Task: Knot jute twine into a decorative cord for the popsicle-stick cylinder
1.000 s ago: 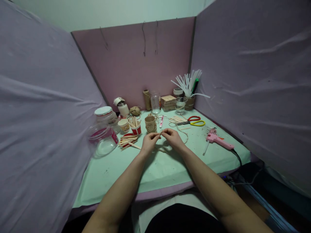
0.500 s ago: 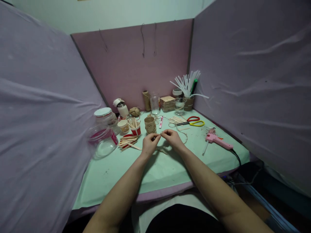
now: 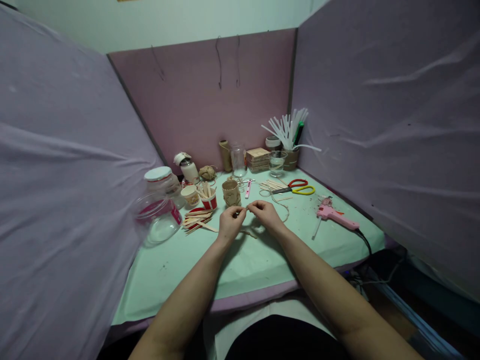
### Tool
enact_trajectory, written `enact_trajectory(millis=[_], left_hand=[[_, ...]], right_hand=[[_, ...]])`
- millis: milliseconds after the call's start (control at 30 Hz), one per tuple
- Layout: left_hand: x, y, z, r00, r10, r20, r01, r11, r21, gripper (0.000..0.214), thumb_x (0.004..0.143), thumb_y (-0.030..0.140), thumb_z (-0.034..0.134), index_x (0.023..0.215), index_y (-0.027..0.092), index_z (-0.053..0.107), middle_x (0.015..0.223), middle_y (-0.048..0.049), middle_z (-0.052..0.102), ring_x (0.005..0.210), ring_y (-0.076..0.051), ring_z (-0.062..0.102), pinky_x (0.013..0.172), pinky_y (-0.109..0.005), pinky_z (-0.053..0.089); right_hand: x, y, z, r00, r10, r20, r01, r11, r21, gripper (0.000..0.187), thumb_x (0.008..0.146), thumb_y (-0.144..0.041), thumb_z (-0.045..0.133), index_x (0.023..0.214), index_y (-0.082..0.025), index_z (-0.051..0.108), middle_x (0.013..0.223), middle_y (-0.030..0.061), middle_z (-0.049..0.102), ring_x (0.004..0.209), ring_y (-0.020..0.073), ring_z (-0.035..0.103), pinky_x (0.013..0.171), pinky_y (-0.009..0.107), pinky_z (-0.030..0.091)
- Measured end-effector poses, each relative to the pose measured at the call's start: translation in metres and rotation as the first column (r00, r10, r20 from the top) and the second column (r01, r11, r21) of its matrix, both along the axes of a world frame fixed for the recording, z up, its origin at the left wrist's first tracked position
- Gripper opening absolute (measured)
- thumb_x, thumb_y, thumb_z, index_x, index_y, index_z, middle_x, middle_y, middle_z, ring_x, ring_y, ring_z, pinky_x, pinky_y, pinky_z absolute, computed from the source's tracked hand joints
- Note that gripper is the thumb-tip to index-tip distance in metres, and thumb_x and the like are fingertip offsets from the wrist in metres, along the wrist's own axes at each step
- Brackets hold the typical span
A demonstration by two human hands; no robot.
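Observation:
My left hand and my right hand meet fingertip to fingertip above the table, both pinched. Between them runs a thin piece of twine, whose loose length curves over the cloth to the right of my right hand. A short end of it lies on the cloth below my fingers. Just behind my left hand stands a small tan cup with a braided band round it. A pink-and-white cutter lies behind my hands.
Scissors and a pink glue gun lie at the right. Craft sticks and a red cup of sticks are at the left, beside a clear jar. Along the back stand a twine ball, wooden squares and glue sticks.
My hands stay pinched together in nearly the same place, with the fingertips slightly shifted. The whole view has moved a little; the objects on the table have not.

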State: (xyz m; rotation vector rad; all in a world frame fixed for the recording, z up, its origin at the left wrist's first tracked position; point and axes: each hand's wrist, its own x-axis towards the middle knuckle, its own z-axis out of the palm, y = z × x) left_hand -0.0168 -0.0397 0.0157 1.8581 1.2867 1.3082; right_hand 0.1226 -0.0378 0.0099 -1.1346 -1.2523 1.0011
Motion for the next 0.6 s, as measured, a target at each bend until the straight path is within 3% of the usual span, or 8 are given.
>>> enact_trajectory(millis=[367, 600], left_hand=[[0.0012, 0.0002, -0.0028, 0.999, 0.036, 0.04, -0.038, 0.999, 0.035, 0.017, 0.077, 0.026, 0.057, 0.071, 0.015, 0.067, 0.069, -0.0029, 0.064, 0.067, -0.013, 0.055, 0.063, -0.024, 0.04], [-0.0003, 0.005, -0.0055, 0.996, -0.042, 0.074, 0.037, 0.997, 0.066, 0.019, 0.079, 0.032, 0.058, 0.073, 0.016, 0.067, 0.072, -0.0034, 0.064, 0.069, -0.014, 0.055, 0.065, -0.024, 0.041]], right_hand=[[-0.0029, 0.003, -0.0092, 0.998, -0.02, 0.068, 0.019, 1.0, 0.015, 0.019, 0.068, -0.035, 0.059, 0.065, -0.017, 0.062, 0.062, -0.0006, 0.057, 0.059, 0.0122, 0.049, 0.057, 0.024, 0.037], [-0.0014, 0.0048, -0.01, 0.995, -0.036, 0.091, 0.032, 0.998, 0.046, 0.02, 0.071, -0.036, 0.057, 0.067, -0.017, 0.06, 0.063, -0.0007, 0.056, 0.06, 0.0123, 0.049, 0.058, 0.025, 0.037]])
